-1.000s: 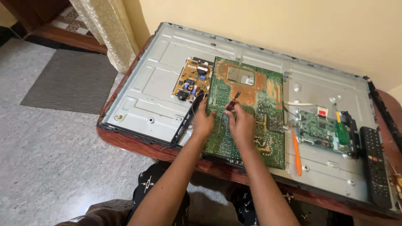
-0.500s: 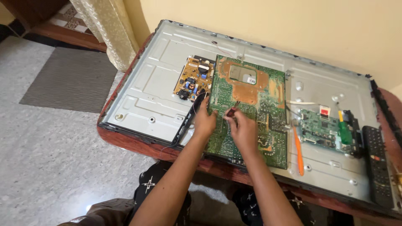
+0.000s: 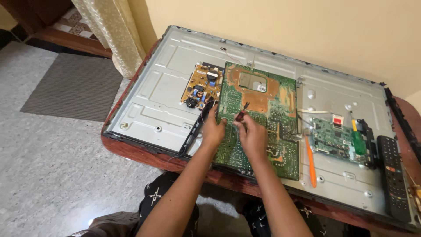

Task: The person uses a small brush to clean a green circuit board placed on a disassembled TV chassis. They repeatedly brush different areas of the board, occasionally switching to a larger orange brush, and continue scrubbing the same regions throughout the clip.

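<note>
Yellow wall and a grey tiled floor frame the red-brown worktop (image 3: pixel 144 154), which carries an opened flat television, its bare metal back panel (image 3: pixel 162 96) facing up. Take the large green circuit board (image 3: pixel 267 114) lying on the middle of that panel as your landmark.

Your left hand (image 3: pixel 213 131) rests on the board's left edge, fingers curled and pressed down on it, gripping nothing. Just left of that edge runs a black strip (image 3: pixel 196 127), and beyond it, toward the wall, sits a smaller tan power board (image 3: pixel 202 86).

Your right hand (image 3: pixel 252 134) sits on the board just right of the left one, fingers drawn together in a pinch around a small red-handled tool (image 3: pixel 240 115), its tip on the board's copper side. It may be cutters or tweezers; the view is too small to tell.

To work well here, keep the left hand bearing on the edge so the board cannot rock, and keep the tool's tip low and steady.

Right of the board lie an orange pry tool (image 3: pixel 310 163), a small green mainboard (image 3: pixel 330 137), a green-handled screwdriver (image 3: pixel 358 139) and a black remote (image 3: pixel 393 175).
</note>
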